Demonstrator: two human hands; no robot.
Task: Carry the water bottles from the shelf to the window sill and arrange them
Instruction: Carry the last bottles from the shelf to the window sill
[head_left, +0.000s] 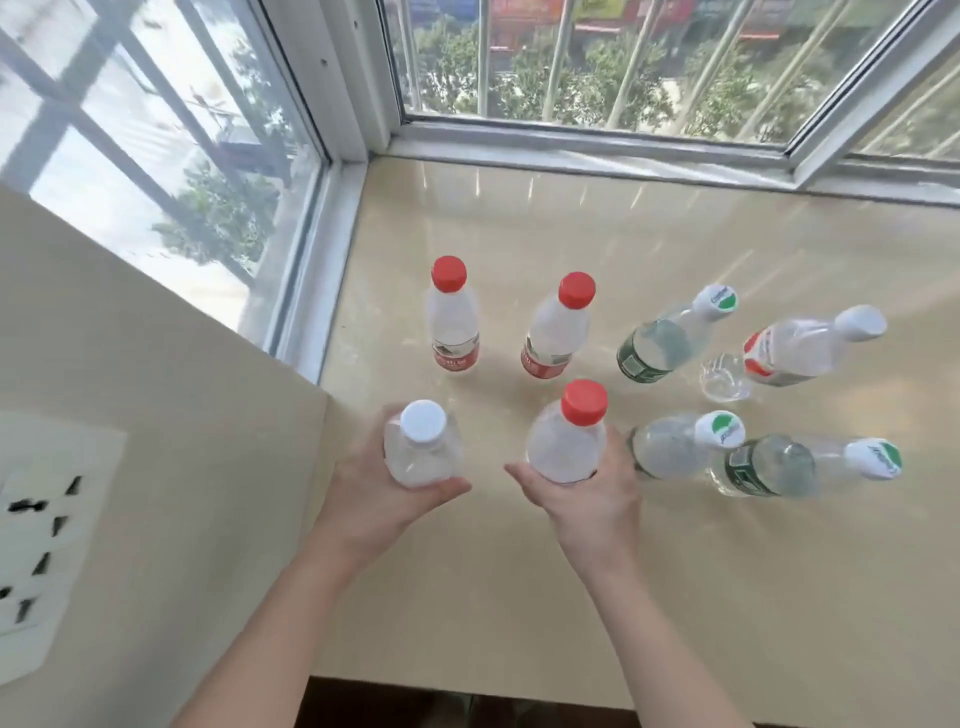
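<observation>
Several clear water bottles stand upright on the beige window sill. My left hand is wrapped around a white-capped bottle at the sill's left side. My right hand grips a red-capped bottle beside it. Behind them stand two red-capped, red-labelled bottles. To the right are three green-labelled bottles and a white-capped bottle with a red label.
Window frames and glass close off the sill at the back and left. A beige wall with a white power socket stands at the left. The sill's front edge drops to a dark floor.
</observation>
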